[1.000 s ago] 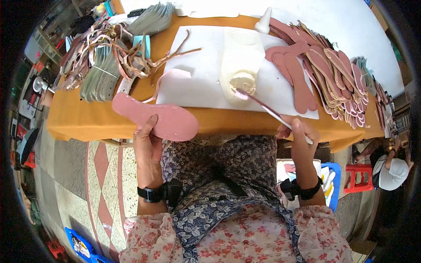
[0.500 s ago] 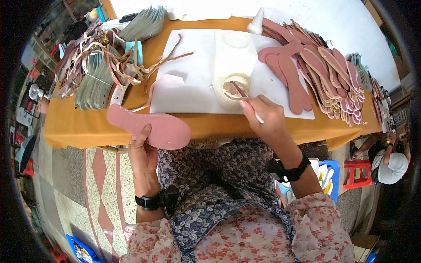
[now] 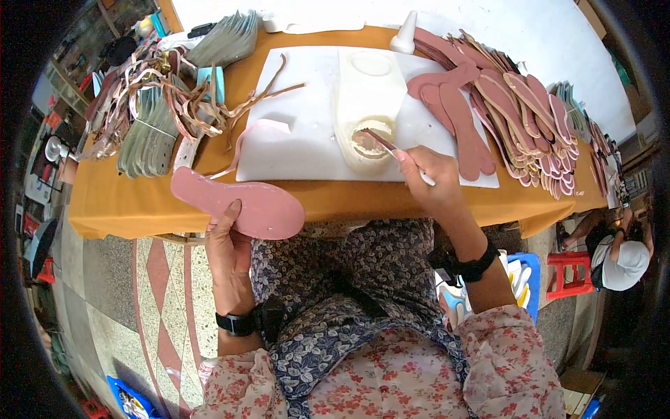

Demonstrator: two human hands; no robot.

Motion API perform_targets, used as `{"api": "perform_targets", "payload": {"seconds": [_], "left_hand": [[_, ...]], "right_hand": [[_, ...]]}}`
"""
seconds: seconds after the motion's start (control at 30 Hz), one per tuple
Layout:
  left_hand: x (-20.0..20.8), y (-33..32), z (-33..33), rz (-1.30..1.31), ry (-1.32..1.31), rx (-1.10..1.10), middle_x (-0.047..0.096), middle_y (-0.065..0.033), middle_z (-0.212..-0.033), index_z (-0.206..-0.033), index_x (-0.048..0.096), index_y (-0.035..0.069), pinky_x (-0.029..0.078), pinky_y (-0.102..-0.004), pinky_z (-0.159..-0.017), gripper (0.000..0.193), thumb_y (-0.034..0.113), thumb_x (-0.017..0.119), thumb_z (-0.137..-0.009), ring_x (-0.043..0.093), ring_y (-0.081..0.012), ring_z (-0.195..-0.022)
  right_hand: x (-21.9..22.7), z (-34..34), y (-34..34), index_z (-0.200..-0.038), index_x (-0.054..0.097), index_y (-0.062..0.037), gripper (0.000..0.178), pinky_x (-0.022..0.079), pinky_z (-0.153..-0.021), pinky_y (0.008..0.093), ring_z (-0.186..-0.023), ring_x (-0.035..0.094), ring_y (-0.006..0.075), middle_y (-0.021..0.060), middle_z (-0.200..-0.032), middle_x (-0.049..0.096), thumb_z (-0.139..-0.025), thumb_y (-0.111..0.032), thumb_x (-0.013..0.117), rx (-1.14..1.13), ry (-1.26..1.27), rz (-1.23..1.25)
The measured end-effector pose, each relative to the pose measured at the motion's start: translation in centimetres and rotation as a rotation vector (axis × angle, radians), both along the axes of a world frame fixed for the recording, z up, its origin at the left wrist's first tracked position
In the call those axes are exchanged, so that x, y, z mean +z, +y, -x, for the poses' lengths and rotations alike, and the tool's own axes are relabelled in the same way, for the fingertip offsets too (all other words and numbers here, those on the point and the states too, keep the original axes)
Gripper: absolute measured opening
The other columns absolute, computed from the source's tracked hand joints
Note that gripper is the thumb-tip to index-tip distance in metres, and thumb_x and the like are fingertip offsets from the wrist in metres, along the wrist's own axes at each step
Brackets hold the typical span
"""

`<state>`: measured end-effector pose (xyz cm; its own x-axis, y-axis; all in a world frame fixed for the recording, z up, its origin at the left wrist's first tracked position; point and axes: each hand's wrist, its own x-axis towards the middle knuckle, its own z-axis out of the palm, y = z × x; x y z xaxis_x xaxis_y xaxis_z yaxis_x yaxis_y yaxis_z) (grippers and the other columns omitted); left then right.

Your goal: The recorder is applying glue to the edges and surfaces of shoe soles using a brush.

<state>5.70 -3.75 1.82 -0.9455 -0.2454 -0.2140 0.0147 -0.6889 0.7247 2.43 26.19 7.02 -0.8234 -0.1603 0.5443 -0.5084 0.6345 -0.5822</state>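
My left hand pinches a pink shoe insole by its near edge, thumb on top, just off the table's front edge. Between the fingers of my right hand is a brush with a pale handle. Its dark end dips into the round opening of a whitish plastic bottle lying on a white board. Pale residue coats the opening's rim. On the board's right part rest several loose insoles.
Bundled insoles fan out at the table's right. At left lie thin straps and a tied stack of grey-green sole-shaped pieces. A white cone-shaped piece stands at the back. Another person sits far right by a red stool.
My right hand has shifted slightly to the right, and the brush now slants more across the bottle's opening. The left hand and its insole have stayed nearly still.
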Motion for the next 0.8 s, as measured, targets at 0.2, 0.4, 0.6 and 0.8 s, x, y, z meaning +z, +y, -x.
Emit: {"api": "perform_targets", "payload": {"seconds": [0.2,0.4,0.6,0.8], "left_hand": [[-0.4,-0.4,-0.1,-0.005,0.022,0.029,0.060,-0.0103,-0.097,-0.103,0.055,-0.002,0.049,-0.0322,-0.083,0.026,0.002,0.060,-0.078,0.059,-0.0197,-0.091],[0.2,-0.1,-0.3,-0.017,0.029,0.054,0.060,-0.0097,-0.099,-0.104,0.054,-0.001,0.048,-0.0323,-0.084,0.026,0.002,0.059,-0.079,0.058,-0.0197,-0.092],[0.2,0.4,0.1,-0.046,0.036,0.030,0.060,-0.0092,-0.099,-0.105,0.054,0.000,0.048,-0.0332,-0.084,0.025,0.003,0.058,-0.080,0.059,-0.0194,-0.092],[0.0,0.9,0.2,-0.115,0.051,0.013,0.060,-0.0096,-0.100,-0.106,0.053,0.000,0.049,-0.0335,-0.083,0.025,0.003,0.057,-0.081,0.059,-0.0189,-0.093]], "right_hand": [[1.3,-1.4,-0.7,-0.071,0.057,0.0020,0.019,0.043,-0.051,0.0334,-0.054,0.055,0.0303,0.0165,-0.063,0.056,-0.083,-0.012,0.056,-0.064,-0.014,-0.018],[1.6,-3.3,-0.7,-0.072,0.059,0.0034,0.021,0.040,-0.048,0.0288,-0.048,0.051,0.0205,0.0132,-0.058,0.055,-0.084,-0.013,0.056,-0.091,-0.061,0.160],[3.3,-7.8,-0.3,-0.088,0.065,0.0011,0.029,0.042,-0.048,0.0238,-0.050,0.054,0.0130,0.0092,-0.063,0.058,-0.089,-0.019,0.045,-0.008,-0.323,0.500],[1.9,-9.8,-1.3,-0.088,0.064,0.0032,0.031,0.045,-0.050,0.0262,-0.052,0.057,0.0161,0.0118,-0.069,0.060,-0.089,-0.022,0.046,0.175,-0.354,0.552]]}}
